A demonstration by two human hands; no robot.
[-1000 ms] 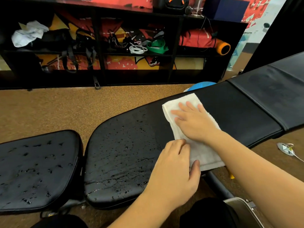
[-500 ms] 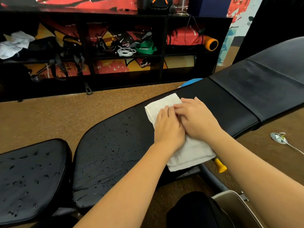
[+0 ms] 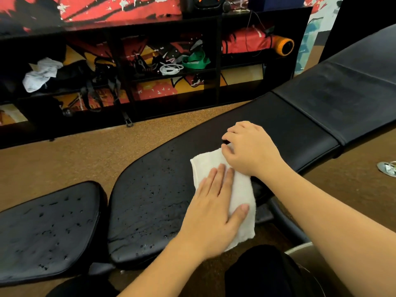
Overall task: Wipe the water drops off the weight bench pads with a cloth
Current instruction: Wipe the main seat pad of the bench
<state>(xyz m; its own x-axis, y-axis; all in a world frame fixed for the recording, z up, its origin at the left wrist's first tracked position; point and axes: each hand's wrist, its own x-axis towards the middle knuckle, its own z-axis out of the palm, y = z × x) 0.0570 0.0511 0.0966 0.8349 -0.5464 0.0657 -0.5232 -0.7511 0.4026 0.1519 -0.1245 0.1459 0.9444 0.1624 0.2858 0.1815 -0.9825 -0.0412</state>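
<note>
White cloth [image 3: 241, 189] on wet back pad [image 3: 154, 189]: left hand [image 3: 214, 211] flat, right hand [image 3: 250, 151] pinching corner; seat pad [image 3: 42, 228] beaded.

The cloth [image 3: 240, 189] lies on the middle pad [image 3: 154, 202]. Both hands rest on it, left hand [image 3: 214, 213] near, right hand [image 3: 250, 151] far. The seat pad [image 3: 42, 230] sits left. The shelf [image 3: 132, 86] stands far behind.

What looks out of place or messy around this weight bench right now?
Water drops still bead on the seat pad and the near end of the back pad, left of the white cloth. A small shiny wrapper-like scrap lies on the floor at right.
</note>
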